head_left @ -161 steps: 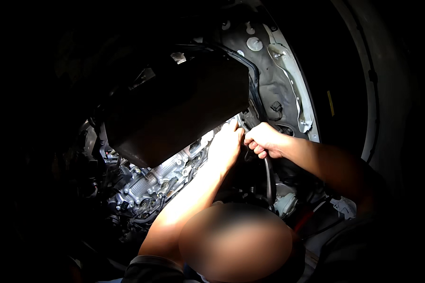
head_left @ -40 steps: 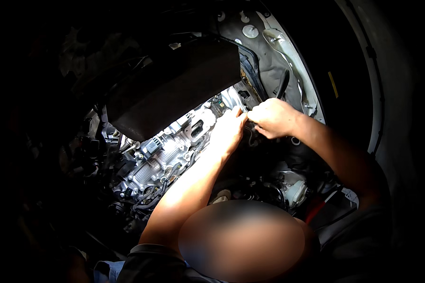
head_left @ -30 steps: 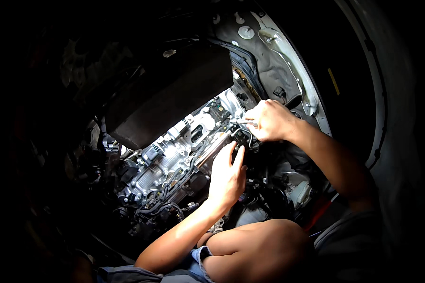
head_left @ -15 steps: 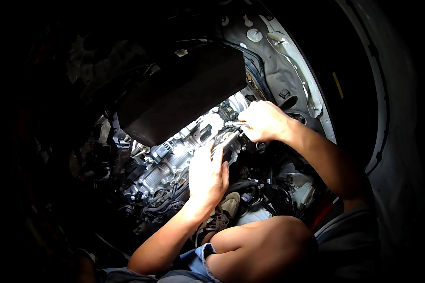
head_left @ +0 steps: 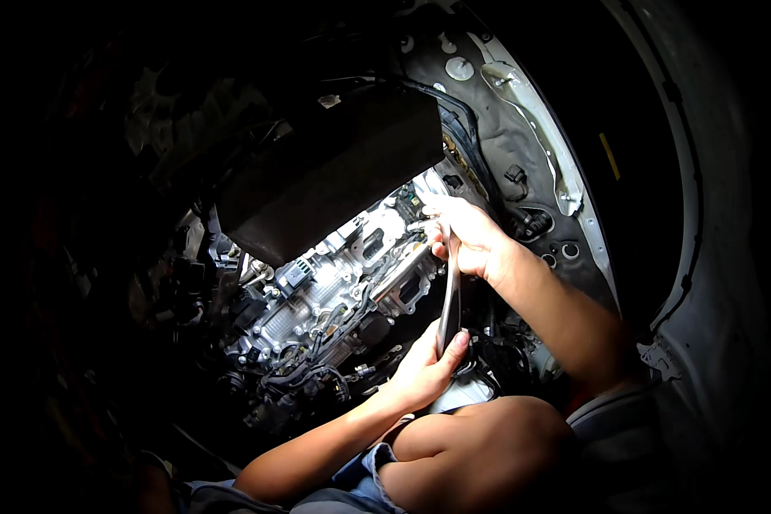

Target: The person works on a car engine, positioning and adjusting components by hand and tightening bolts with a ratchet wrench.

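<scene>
A long ratchet wrench with a dark handle runs between my two hands over the right part of the engine. My left hand is closed around the lower end of its handle, with the thumb along it. At the upper end, my right hand grips the tool near its head, fingers curled; the head itself is mostly hidden by them. Beneath and left of the hands lies the brightly lit metal engine, with bolts, wiring and open ports on it.
A dark flat panel covers the engine's far side. Wiring harnesses run along its near side. The grey body panel and pale fender edge rise on the right. My bent knee is close below the hands.
My left hand has left the engine and moved right and nearer, onto the wrench handle. The handle has swung from pointing right to pointing toward me. My right hand has turned and shifted slightly.
</scene>
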The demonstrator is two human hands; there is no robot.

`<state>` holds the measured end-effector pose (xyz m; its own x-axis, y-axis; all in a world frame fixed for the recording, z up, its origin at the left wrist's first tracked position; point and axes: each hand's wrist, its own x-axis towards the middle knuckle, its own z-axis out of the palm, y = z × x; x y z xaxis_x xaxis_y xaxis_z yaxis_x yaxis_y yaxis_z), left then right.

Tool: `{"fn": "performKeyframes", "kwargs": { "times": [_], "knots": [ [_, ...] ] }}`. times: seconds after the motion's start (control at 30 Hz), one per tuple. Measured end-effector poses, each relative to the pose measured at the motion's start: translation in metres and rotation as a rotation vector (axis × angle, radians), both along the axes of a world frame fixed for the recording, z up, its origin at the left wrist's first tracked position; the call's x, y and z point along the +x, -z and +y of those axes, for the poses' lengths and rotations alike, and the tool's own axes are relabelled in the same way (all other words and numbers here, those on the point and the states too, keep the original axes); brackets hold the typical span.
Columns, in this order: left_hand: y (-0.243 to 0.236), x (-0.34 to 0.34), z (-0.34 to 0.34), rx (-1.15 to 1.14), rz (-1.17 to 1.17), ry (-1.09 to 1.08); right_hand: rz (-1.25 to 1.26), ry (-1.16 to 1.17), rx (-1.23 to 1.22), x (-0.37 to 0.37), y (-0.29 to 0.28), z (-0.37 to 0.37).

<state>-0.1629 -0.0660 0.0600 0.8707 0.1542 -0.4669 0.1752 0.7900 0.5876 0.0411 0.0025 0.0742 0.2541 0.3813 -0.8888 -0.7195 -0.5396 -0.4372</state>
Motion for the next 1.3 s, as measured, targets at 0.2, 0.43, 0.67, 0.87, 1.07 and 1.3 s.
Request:
{"fn": "performKeyframes", "kwargs": {
  "times": [0.2,0.43,0.67,0.87,1.07,1.3],
  "knots": [
    [-0.028,-0.036,0.118,-0.460,0.086,-0.083,-0.113,0.192,0.077,-0.005,-0.004,-0.018],
    [-0.005,0.037,0.127,0.060,0.187,-0.632,-0.184,0.248,0.130,-0.037,0.025,-0.031],
    [0.016,0.121,0.102,1.159,0.313,-0.361,-0.659,0.283,0.298,-0.038,0.044,-0.040],
    [0.011,0.146,0.089,1.242,0.122,-0.272,-1.373,-0.026,0.219,0.000,0.046,-0.094],
    [-0.002,0.137,0.077,1.731,0.008,-0.009,-2.148,-0.888,-0.202,0.024,-0.011,-0.082],
    [0.030,0.092,0.087,1.434,0.016,-0.240,-1.346,-0.770,0.112,-0.007,-0.012,-0.096]
  ]
}}
